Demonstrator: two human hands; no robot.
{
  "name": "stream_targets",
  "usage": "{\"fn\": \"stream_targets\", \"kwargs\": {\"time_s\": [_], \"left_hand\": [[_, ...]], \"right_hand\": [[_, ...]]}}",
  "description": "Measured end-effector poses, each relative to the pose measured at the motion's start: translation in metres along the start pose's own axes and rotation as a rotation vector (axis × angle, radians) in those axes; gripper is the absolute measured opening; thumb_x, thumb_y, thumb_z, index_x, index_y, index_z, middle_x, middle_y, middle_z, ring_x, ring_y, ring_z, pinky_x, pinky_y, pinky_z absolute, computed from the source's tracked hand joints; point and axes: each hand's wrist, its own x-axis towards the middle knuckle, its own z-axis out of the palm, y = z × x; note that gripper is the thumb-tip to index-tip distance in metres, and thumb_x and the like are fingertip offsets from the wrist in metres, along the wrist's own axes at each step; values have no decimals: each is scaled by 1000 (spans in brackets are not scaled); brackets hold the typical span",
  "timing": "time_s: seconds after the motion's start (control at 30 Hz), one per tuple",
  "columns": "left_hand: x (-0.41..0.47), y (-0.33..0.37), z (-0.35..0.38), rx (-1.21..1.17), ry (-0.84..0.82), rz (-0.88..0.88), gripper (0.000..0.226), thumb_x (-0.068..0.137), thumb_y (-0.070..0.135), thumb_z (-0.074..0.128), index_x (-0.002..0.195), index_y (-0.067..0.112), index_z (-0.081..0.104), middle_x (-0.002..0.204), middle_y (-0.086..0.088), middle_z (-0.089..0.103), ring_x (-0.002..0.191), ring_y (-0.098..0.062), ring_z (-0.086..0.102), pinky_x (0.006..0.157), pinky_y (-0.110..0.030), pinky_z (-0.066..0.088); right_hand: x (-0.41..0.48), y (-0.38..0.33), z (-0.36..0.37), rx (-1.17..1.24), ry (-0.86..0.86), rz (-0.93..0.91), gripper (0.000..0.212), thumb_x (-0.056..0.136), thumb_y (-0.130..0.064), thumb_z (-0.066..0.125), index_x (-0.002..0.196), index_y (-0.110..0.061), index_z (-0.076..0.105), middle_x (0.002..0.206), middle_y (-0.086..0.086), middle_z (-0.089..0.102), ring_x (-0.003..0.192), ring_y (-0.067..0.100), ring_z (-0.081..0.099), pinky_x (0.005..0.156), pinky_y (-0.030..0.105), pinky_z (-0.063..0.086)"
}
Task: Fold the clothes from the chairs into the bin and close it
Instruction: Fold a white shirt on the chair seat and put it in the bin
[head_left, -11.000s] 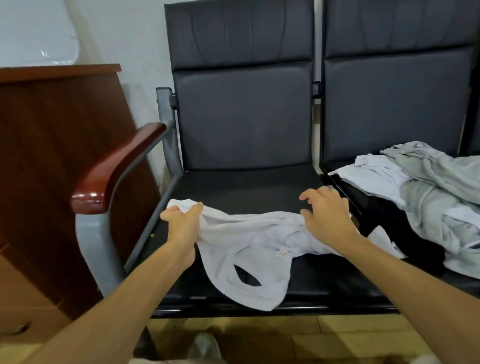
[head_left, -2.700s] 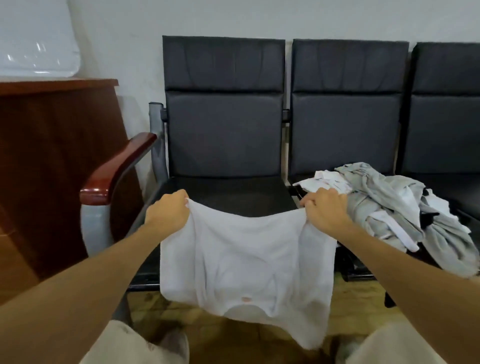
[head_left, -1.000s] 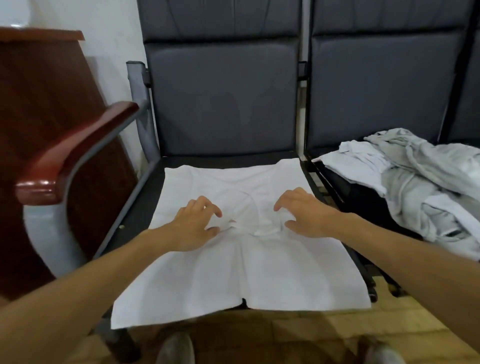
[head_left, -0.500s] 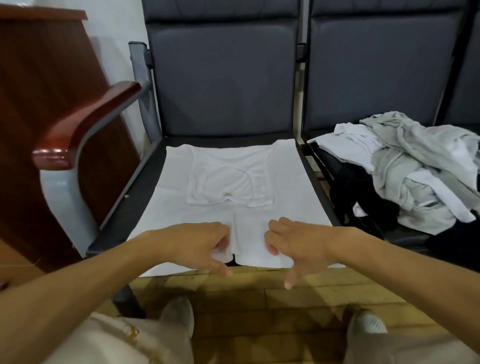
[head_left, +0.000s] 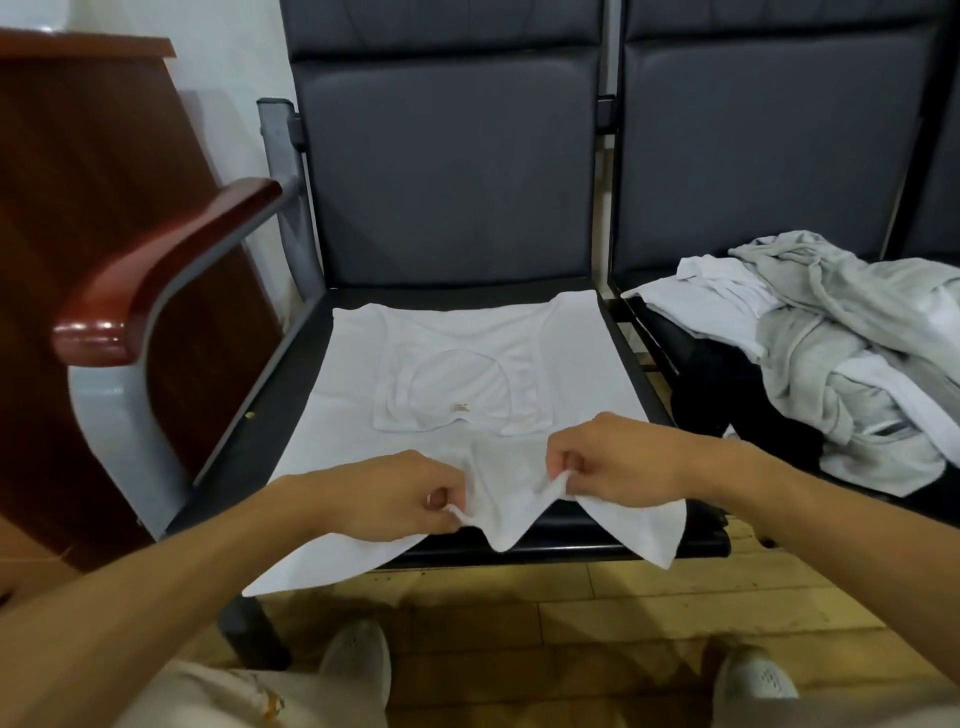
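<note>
Change: vs 0.5 s ago, shirt (head_left: 467, 364) hem now pinched and lifted at 6 o'clock.
Meaning: prob. bottom-up fold starting; bin not in view.
L hand (head_left: 395, 493): pinches hem, knuckles up.
R hand (head_left: 618, 467): same, near L hand.
Shirt: flat on chair seat (head_left: 291, 395); clothes pile (head_left: 831, 353) at 3 o'clock.

White shirt (head_left: 457, 374) flat on left chair (head_left: 291, 400); clothes pile (head_left: 831, 353) on right chair (head_left: 649, 332).
</note>
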Motion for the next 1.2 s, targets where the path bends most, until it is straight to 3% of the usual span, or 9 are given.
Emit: {"fn": "stream_targets", "kwargs": {"time_s": [0.17, 0.3, 0.43, 0.53, 0.7, 0.83, 0.93, 1.03, 1.2], "left_hand": [[0, -5, -8, -350, 217, -156, 19, 101, 22, 44, 87, 11, 47, 77, 2, 48, 69, -12, 44, 69, -22, 38], [4, -16, -8, -481, 373, -263, 21, 103, 23, 39, 110, 11, 55, 109, -6, 61, 105, -25, 57, 90, -31, 45], [2, -23, -10, -367, 417, -262, 27, 94, 44, 54, 111, 24, 49, 106, 13, 54, 99, -10, 54, 80, -21, 41], [-4, -36, -9, -174, 406, -243, 33, 93, 37, 60, 121, 25, 46, 116, 6, 58, 100, -13, 55, 82, -21, 42], [-11, -49, -10, 8, 529, -416, 21, 98, 31, 51, 117, 23, 48, 109, 0, 60, 89, -19, 57, 76, -33, 48], [-22, -58, -20, 3, 667, -601, 25, 93, 40, 57, 92, 15, 60, 84, -1, 60, 74, -19, 58, 63, -33, 47], [-30, -65, -24, -166, 811, -597, 33, 90, 38, 64, 76, 9, 63, 69, -4, 59, 64, -17, 55, 59, -32, 43], [-31, -60, -22, -503, 874, -494, 30, 86, 31, 71, 83, 1, 67, 74, -8, 62, 68, -19, 55, 61, -30, 42], [-26, -41, -24, -937, 795, -308, 23, 85, 29, 69, 99, 10, 69, 101, -6, 71, 96, -24, 66, 89, -42, 53]], "right_hand": [[7, 14, -3, 362, 108, 202, 28, 100, -8, 34, 83, -27, 46, 86, -11, 50, 79, 7, 47, 68, 18, 37], [18, 17, -1, 594, 236, 303, 21, 99, -34, 48, 91, -17, 55, 98, -1, 62, 90, 15, 58, 82, 29, 46], [28, 25, -7, 685, 505, 331, 38, 98, -31, 52, 65, -15, 42, 68, -3, 48, 64, 12, 46, 59, 24, 36], [35, 34, -5, 758, 669, 405, 46, 97, -27, 55, 58, -18, 31, 59, -2, 33, 57, 13, 33, 53, 27, 25], [42, 51, -8, 917, 914, 569, 30, 95, -23, 55, 75, -1, 62, 75, 6, 53, 74, 20, 48, 67, 30, 39], [48, 56, -12, 992, 1011, 651, 17, 93, -14, 51, 92, -13, 68, 98, 6, 65, 95, 25, 59, 84, 35, 50], [48, 55, -11, 925, 1023, 676, 26, 93, -6, 46, 105, -16, 67, 116, 6, 63, 105, 24, 56, 83, 30, 44], [45, 51, -11, 797, 957, 644, 33, 92, 3, 40, 103, -15, 66, 124, 8, 60, 115, 26, 54, 90, 29, 44], [30, 51, -15, 429, 844, 579, 20, 95, -11, 45, 94, -12, 65, 97, 7, 64, 95, 28, 59, 75, 30, 44]]}}
